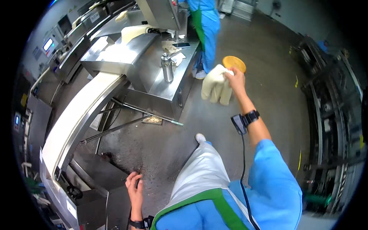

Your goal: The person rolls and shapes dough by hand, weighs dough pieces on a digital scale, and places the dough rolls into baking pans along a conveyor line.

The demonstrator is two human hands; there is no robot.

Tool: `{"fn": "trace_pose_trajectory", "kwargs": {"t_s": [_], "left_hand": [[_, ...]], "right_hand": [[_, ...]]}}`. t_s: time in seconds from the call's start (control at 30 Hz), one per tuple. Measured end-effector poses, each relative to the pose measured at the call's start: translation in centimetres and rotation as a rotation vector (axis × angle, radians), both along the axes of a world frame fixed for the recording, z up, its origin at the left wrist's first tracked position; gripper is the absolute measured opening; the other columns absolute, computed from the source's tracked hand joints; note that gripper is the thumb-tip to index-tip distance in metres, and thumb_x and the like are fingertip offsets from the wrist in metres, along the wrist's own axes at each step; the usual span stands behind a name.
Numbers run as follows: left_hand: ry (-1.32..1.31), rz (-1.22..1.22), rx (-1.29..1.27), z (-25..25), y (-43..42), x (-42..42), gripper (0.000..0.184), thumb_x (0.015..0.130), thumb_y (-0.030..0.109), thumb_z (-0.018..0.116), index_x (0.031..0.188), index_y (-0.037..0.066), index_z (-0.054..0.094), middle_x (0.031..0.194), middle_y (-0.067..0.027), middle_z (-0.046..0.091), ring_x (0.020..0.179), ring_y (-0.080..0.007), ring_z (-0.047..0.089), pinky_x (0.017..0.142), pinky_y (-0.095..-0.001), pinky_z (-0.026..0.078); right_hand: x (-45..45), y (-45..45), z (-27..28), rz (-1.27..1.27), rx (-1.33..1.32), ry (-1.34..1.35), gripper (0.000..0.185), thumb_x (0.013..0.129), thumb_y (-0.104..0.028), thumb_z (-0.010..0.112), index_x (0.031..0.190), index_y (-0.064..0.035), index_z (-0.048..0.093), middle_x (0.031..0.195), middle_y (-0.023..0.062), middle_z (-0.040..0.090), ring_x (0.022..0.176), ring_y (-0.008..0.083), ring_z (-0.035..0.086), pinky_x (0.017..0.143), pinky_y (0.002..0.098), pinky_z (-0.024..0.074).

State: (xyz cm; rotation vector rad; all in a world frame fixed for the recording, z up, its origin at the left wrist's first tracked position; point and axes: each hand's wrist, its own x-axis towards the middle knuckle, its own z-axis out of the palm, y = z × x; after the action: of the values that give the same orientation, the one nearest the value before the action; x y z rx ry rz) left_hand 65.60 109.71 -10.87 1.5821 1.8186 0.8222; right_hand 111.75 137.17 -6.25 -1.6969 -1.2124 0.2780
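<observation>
Right hand (236, 79) gripped the pale dough (214, 83) at its top, fingers closed; it hung in folds above the floor (276, 96), beyond the table's (179, 76) right edge. Steady, gathered holding probably limited stretching. Left hand (135, 189), loosely curled, seemed empty.

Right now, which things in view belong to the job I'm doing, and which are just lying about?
Likely the job:
pale dough-like piece, hanging from your right hand
long pale strip, similar in colour

Seemingly just lying about:
steel flask
dark phone-like slab
crumpled white cloth or paper
</observation>
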Motion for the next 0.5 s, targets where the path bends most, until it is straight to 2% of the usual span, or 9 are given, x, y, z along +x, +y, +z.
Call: {"fn": "trace_pose_trajectory", "kwargs": {"t_s": [0.1,0.13,0.2,0.27,0.3,0.33,0.4,0.43,0.5], "left_hand": [[-0.054,0.273,-0.055,-1.3,3.3,4.0,0.021,0.076,0.018,0.051,0.092,0.005,0.057,0.11,-0.0094,0.045,0.104,-0.0252,0.038,0.087,-0.0351,0.03],[-0.194,0.374,-0.064,-1.5,4.0,5.8,0.021,0.076,0.017,0.05,0.091,0.003,0.056,0.11,-0.0099,0.045,0.104,-0.0251,0.038,0.088,-0.0352,0.029],[-0.129,0.368,-0.13,-2.4,4.8,8.7,0.019,0.076,0.016,0.051,0.09,0.004,0.056,0.111,-0.0104,0.045,0.105,-0.0254,0.038,0.089,-0.0353,0.028],[-0.054,0.398,-0.219,0.0,7.6,12.2,0.019,0.076,0.015,0.051,0.09,0.004,0.056,0.111,-0.0104,0.045,0.105,-0.0256,0.037,0.09,-0.0357,0.027],[0.015,0.392,-0.299,1.0,8.6,13.3,0.018,0.076,0.015,0.051,0.09,0.005,0.056,0.111,-0.0104,0.045,0.106,-0.0258,0.037,0.09,-0.036,0.027],[0.018,0.416,-0.313,1.6,9.5,13.9,0.018,0.076,0.015,0.051,0.09,0.005,0.056,0.111,-0.0104,0.045,0.106,-0.0258,0.037,0.09,-0.036,0.027],[-0.066,0.486,-0.313,2.6,10.3,14.5,0.018,0.075,0.014,0.051,0.091,0.007,0.056,0.112,-0.0101,0.044,0.106,-0.0261,0.037,0.091,-0.0373,0.025],[-0.061,0.496,-0.323,2.7,10.3,14.7,0.018,0.075,0.014,0.051,0.091,0.007,0.056,0.112,-0.0101,0.044,0.106,-0.0261,0.037,0.091,-0.0373,0.025],[0.016,0.518,-0.326,2.8,9.2,14.8,0.018,0.076,0.014,0.051,0.092,0.008,0.056,0.112,-0.0095,0.044,0.106,-0.0261,0.036,0.091,-0.0381,0.025]], "right_hand": [[1.1,13.1,-0.6,0.097,-0.057,-0.018,0.025,0.062,-0.022,0.063,0.082,-0.008,0.059,0.076,0.0141,0.06,0.073,0.0275,0.058,0.066,0.0337,0.043],[0.3,15.5,-0.7,0.068,-0.05,-0.097,0.024,0.062,-0.022,0.062,0.082,-0.0091,0.059,0.076,0.0138,0.06,0.074,0.0284,0.057,0.066,0.0346,0.0431],[-1.3,22.4,-1.7,0.082,-0.033,-0.173,0.023,0.061,-0.022,0.062,0.081,-0.0102,0.059,0.077,0.0135,0.059,0.075,0.0292,0.056,0.066,0.0355,0.0432],[-3.3,29.1,-5.3,0.176,0.184,-0.315,0.024,0.061,-0.021,0.061,0.082,-0.0113,0.057,0.077,0.0136,0.057,0.078,0.0306,0.054,0.067,0.0379,0.0431],[-4.7,31.6,-6.4,0.273,0.167,-0.349,0.023,0.061,-0.019,0.06,0.083,-0.0116,0.056,0.08,0.0149,0.054,0.079,0.0312,0.053,0.068,0.0394,0.0424],[-5.4,34.5,-8.0,0.473,-0.074,-0.516,0.037,0.066,-0.016,0.057,0.103,-0.0145,0.053,0.094,0.0186,0.055,0.089,0.0307,0.053,0.075,0.0367,0.0422],[-6.9,37.3,-10.4,0.842,-0.243,-0.559,0.054,0.069,-0.011,0.053,0.12,-0.0202,0.038,0.101,0.0236,0.051,0.093,0.0328,0.051,0.078,0.0376,0.0412],[-7.3,37.8,-11.3,0.764,-0.406,-0.766,0.063,0.07,-0.006,0.048,0.127,-0.0211,0.025,0.107,0.0258,0.047,0.096,0.0339,0.05,0.082,0.0376,0.0398],[-7.1,37.3,-12.6,0.621,-0.338,-0.62,0.052,0.073,-0.003,0.043,0.122,-0.0154,0.034,0.111,0.0214,0.046,0.098,0.0334,0.048,0.084,0.0375,0.0391]]}}
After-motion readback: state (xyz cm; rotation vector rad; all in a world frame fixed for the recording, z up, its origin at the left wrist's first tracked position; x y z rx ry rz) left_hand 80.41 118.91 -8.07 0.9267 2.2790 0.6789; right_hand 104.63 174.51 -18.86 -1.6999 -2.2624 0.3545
